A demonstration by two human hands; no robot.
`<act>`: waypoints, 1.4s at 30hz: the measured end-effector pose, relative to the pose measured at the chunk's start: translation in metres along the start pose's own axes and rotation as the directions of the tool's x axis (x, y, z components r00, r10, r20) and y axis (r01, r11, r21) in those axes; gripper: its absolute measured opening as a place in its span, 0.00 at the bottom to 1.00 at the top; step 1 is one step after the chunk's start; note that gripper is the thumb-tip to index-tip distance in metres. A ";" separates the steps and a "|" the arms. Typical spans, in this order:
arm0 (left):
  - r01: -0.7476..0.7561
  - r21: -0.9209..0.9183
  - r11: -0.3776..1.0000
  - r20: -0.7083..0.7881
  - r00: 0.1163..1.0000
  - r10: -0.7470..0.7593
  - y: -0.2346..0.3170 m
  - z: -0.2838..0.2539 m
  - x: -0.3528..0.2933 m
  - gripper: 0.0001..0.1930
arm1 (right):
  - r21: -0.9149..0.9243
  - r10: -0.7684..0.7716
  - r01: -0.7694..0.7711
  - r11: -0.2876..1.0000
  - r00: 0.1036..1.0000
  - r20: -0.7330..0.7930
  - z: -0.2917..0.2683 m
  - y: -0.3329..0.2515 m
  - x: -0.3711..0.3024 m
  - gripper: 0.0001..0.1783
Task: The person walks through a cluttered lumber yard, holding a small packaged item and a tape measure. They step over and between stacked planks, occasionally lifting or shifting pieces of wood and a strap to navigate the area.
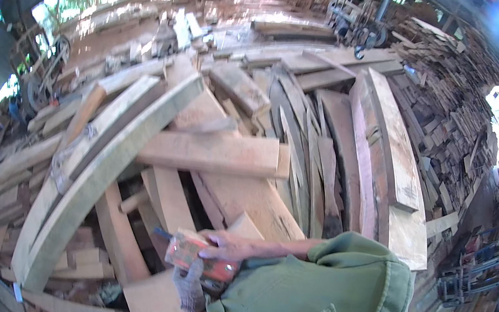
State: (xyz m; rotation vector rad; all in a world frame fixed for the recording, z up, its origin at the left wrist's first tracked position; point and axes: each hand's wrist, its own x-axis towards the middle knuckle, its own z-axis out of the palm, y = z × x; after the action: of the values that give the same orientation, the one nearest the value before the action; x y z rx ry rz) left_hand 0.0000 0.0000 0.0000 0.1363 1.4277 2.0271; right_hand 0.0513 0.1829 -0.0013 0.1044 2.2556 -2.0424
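Note:
Close in front of my body I hold a boxy red-orange object (pixel 216 270) with a worn, brownish-green patch on its face; its exact kind I cannot make out. My right hand (pixel 223 245) lies over its upper side, fingers bent onto it. From below, my left hand (pixel 193 283), which looks greyish as if gloved, grips the near left end. A small dark blue piece (pixel 163 233) sticks out past the object's left end. Green sleeves cover my arms. Under and beyond my hands lie sawn boards, among them a pale plank (pixel 155 303) just left of my left hand.
A thick beam (pixel 211 152) lies crosswise ahead. Long timbers (pixel 104 188) slant at the left, and heavy slabs (pixel 395 143) lie at the right. Stacked offcuts (pixel 449 90) rise at the far right. Wheeled metal equipment (pixel 357 19) stands at the back. Dark gaps show between boards.

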 end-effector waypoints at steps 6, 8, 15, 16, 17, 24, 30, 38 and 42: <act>-0.038 -0.073 0.997 0.106 0.993 0.045 -0.005 0.008 0.006 0.24 | -0.140 0.009 -0.012 0.990 1.000 -0.024 -0.014 -0.017 -0.008 0.31; -0.075 0.009 0.997 0.131 0.989 0.073 -0.008 0.009 0.011 0.24 | -0.172 -0.005 -0.006 0.985 0.998 -0.062 -0.011 -0.018 -0.010 0.29; -0.040 -0.138 0.990 0.158 0.986 0.062 -0.030 0.010 0.009 0.24 | -0.249 0.050 -0.056 0.967 0.998 -0.030 -0.013 -0.022 -0.026 0.35; -0.036 -0.141 0.989 0.159 0.986 0.058 -0.032 0.009 0.007 0.24 | -0.253 0.070 -0.074 0.965 0.997 -0.023 -0.014 -0.023 -0.026 0.35; -0.034 -0.145 0.989 0.157 0.986 0.057 -0.034 0.008 0.007 0.24 | -0.264 0.080 -0.081 0.961 0.997 -0.013 -0.013 -0.023 -0.025 0.35; -0.031 -0.195 0.980 0.119 0.991 0.055 -0.043 -0.002 0.003 0.24 | -0.372 0.008 0.041 0.927 0.991 0.130 -0.015 -0.030 -0.031 0.40; -0.048 -0.211 0.976 0.039 0.998 0.057 -0.035 -0.008 -0.013 0.22 | -0.182 -0.003 0.028 0.983 0.990 0.141 -0.006 -0.023 -0.023 0.41; -0.075 -0.093 0.993 -0.050 0.996 0.070 -0.006 -0.057 -0.027 0.21 | -0.331 0.188 -0.131 0.935 0.971 0.148 0.031 -0.053 0.019 0.32; -0.076 -0.209 0.975 -0.086 0.995 0.059 -0.011 -0.072 -0.051 0.20 | -0.234 0.159 -0.079 0.969 0.924 0.348 0.057 -0.059 0.030 0.37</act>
State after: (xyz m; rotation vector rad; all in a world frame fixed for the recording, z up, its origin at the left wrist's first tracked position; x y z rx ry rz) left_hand 0.0135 -0.0840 -0.0246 0.0127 1.2584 2.2486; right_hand 0.0159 0.1203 0.0478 -0.1399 2.1557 -1.5865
